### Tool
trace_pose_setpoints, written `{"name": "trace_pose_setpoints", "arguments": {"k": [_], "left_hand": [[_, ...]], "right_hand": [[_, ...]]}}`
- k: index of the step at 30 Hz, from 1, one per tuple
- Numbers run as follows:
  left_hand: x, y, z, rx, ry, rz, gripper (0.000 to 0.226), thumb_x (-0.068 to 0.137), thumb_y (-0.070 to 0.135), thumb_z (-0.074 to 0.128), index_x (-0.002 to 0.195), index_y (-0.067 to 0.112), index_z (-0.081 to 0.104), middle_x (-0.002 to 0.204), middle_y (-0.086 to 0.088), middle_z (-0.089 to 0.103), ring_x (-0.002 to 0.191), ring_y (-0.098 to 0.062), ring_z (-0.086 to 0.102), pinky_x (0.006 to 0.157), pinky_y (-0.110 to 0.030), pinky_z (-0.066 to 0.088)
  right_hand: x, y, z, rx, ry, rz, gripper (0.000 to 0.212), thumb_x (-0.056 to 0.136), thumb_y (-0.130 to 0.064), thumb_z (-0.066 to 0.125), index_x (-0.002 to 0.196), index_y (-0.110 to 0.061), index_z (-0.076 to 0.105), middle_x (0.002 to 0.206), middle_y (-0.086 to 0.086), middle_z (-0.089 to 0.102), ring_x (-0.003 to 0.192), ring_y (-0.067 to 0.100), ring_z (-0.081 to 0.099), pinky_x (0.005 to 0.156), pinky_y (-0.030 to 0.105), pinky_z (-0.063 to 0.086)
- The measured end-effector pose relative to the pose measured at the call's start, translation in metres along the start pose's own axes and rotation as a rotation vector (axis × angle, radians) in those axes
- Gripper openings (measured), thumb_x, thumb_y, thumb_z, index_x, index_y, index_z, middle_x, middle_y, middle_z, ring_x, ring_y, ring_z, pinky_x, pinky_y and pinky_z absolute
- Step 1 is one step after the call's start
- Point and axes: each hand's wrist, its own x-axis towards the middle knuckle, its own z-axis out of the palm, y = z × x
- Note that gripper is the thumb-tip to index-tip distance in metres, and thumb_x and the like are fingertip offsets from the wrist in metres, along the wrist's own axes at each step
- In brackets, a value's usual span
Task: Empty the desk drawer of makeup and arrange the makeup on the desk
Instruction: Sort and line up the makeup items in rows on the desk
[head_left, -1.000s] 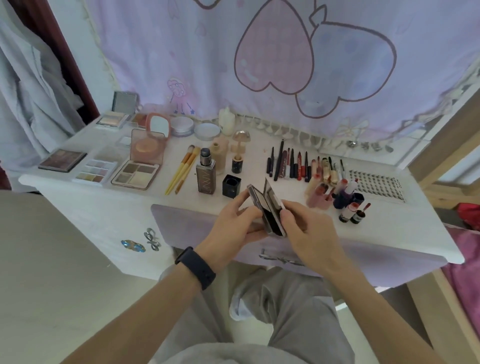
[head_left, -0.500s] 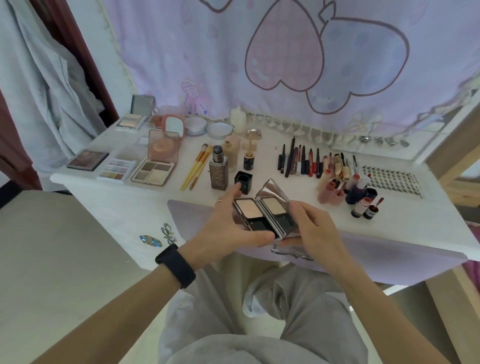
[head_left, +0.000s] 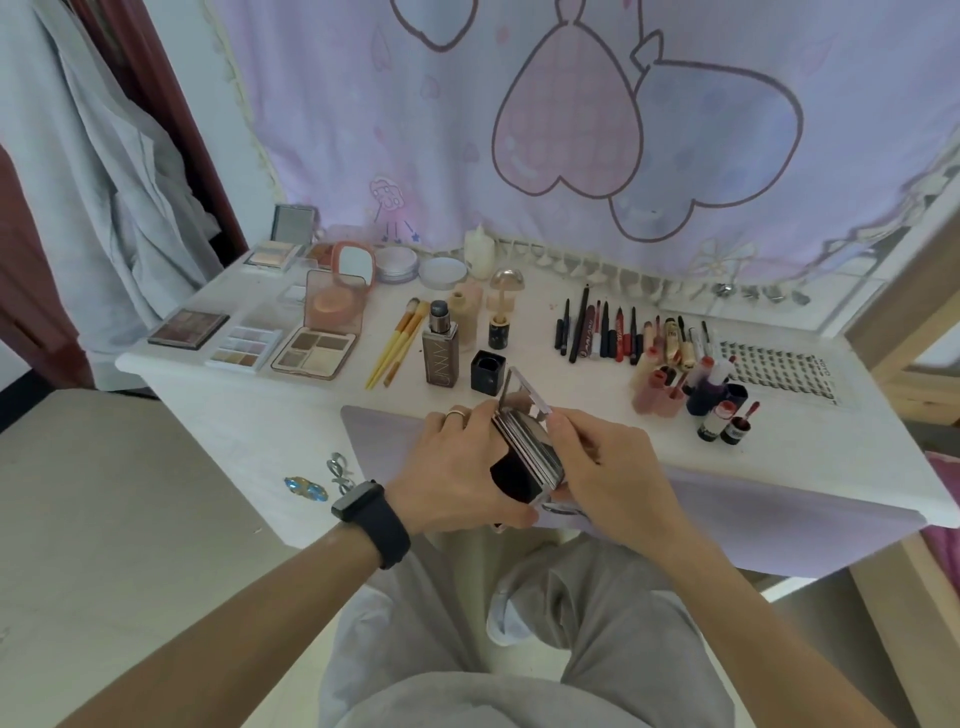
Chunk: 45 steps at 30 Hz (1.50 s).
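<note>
Compact (head_left: 524, 457): hinged mirrored case, partly open, lid tilted up; held over the desk's front edge.
Left hand (head_left: 457, 467): fingers curled round the compact's left side and base; ring (head_left: 456, 413) on one finger, black watch (head_left: 371, 514) on the wrist.
Right hand (head_left: 608, 467): thumb and fingers pinching the compact's right side.
Desk (head_left: 545, 379): white top.
Pot (head_left: 487, 370): black cube, just beyond the compact.
Bottle (head_left: 441, 353): brown, upright, beside the pot.
Brushes (head_left: 397, 343): yellow handles, left of the bottle.
Palettes (head_left: 314, 351): open, at the desk's left end.
Pencils (head_left: 605, 332): laid in a row, right of centre.
Lip tints (head_left: 722, 421): clustered near the pencils.
Curtain (head_left: 571, 130): lilac, heart print, behind the desk.
</note>
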Motion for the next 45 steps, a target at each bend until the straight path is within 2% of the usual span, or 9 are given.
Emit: {"name": "trace_pose_setpoints", "arguments": {"k": [5, 7, 10, 16, 20, 26, 30, 36, 45], "left_hand": [[-0.012, -0.010, -0.008, -0.128, -0.012, -0.007, 0.118, 0.053, 0.068, 0.077, 0.149, 0.026, 0.023, 0.132, 0.008, 0.043, 0.121, -0.014, 0.037, 0.108, -0.035, 0.034], [-0.024, -0.014, -0.016, -0.217, 0.012, -0.027, 0.114, 0.055, 0.061, 0.082, 0.148, 0.026, 0.027, 0.131, 0.008, 0.046, 0.120, -0.015, 0.040, 0.107, -0.038, 0.037], [-0.047, -0.021, -0.029, -0.319, 0.046, -0.029, 0.104, 0.054, 0.055, 0.082, 0.143, 0.025, 0.035, 0.125, 0.008, 0.052, 0.116, -0.016, 0.051, 0.102, -0.042, 0.046], [-0.075, -0.074, -0.080, -0.376, 0.163, -0.259, 0.119, 0.044, 0.060, 0.086, 0.146, 0.027, 0.034, 0.126, 0.009, 0.056, 0.115, -0.016, 0.057, 0.091, -0.037, 0.056], [-0.056, -0.133, -0.130, -0.368, 0.311, -0.456, 0.103, 0.051, 0.054, 0.093, 0.137, 0.025, 0.042, 0.118, 0.007, 0.059, 0.111, -0.018, 0.059, 0.088, -0.032, 0.051], [0.001, -0.207, -0.202, -0.387, 0.381, -0.588, 0.075, 0.040, 0.061, 0.088, 0.100, 0.023, 0.062, 0.099, 0.004, 0.069, 0.092, -0.015, 0.065, 0.072, -0.028, 0.048], [0.047, -0.256, -0.225, -0.352, 0.390, -0.655, 0.066, 0.060, 0.050, 0.090, 0.108, 0.013, 0.063, 0.091, 0.003, 0.064, 0.078, -0.009, 0.058, 0.061, -0.022, 0.039], [0.105, -0.292, -0.220, -0.228, 0.339, -0.756, 0.112, 0.053, 0.061, 0.087, 0.141, 0.007, 0.045, 0.132, -0.015, 0.058, 0.119, -0.036, 0.055, 0.101, -0.047, 0.048], [0.140, -0.288, -0.204, -0.028, 0.293, -0.796, 0.119, 0.063, 0.064, 0.082, 0.150, 0.003, 0.027, 0.150, -0.024, 0.039, 0.137, -0.043, 0.036, 0.112, -0.053, 0.033]], "right_hand": [[0.005, -0.009, -0.002, 0.204, -0.146, 0.111, 0.057, 0.096, -0.069, 0.036, 0.104, -0.027, 0.074, 0.088, -0.002, 0.077, 0.081, 0.019, 0.073, 0.078, 0.043, 0.059], [0.009, -0.008, 0.001, 0.277, -0.125, 0.145, 0.049, 0.095, -0.070, 0.037, 0.108, -0.038, 0.073, 0.099, -0.012, 0.077, 0.090, 0.009, 0.073, 0.084, 0.038, 0.058], [0.024, 0.004, 0.005, 0.035, 0.025, 0.127, 0.029, 0.103, -0.049, 0.045, 0.115, -0.037, 0.067, 0.105, -0.021, 0.072, 0.098, 0.003, 0.069, 0.088, 0.029, 0.054], [0.056, 0.029, 0.033, -0.581, -0.026, 0.025, 0.040, 0.103, -0.024, 0.044, 0.137, -0.010, 0.059, 0.142, 0.005, 0.058, 0.133, 0.027, 0.042, 0.109, 0.037, 0.037], [0.066, 0.030, 0.047, -0.649, -0.031, 0.001, 0.044, 0.104, -0.026, 0.042, 0.142, -0.008, 0.054, 0.150, 0.010, 0.050, 0.140, 0.027, 0.039, 0.112, 0.042, 0.038], [0.070, 0.040, 0.051, -0.781, -0.136, 0.032, 0.062, 0.104, -0.040, 0.017, 0.160, -0.017, 0.027, 0.168, 0.002, 0.023, 0.155, 0.019, 0.016, 0.126, 0.041, 0.010], [0.072, 0.043, 0.054, -0.808, -0.174, 0.066, 0.071, 0.098, -0.046, -0.003, 0.163, -0.021, 0.009, 0.171, -0.005, 0.003, 0.157, 0.013, -0.001, 0.125, 0.039, -0.002], [0.070, 0.039, 0.056, -0.851, -0.138, 0.078, 0.076, 0.095, -0.046, -0.006, 0.162, -0.019, 0.018, 0.169, -0.004, 0.012, 0.156, 0.013, 0.008, 0.126, 0.039, 0.004], [0.072, 0.032, 0.059, -0.854, -0.127, 0.118, 0.073, 0.096, -0.044, 0.001, 0.161, -0.019, 0.022, 0.168, -0.005, 0.015, 0.156, 0.012, 0.013, 0.127, 0.042, 0.012]]}}
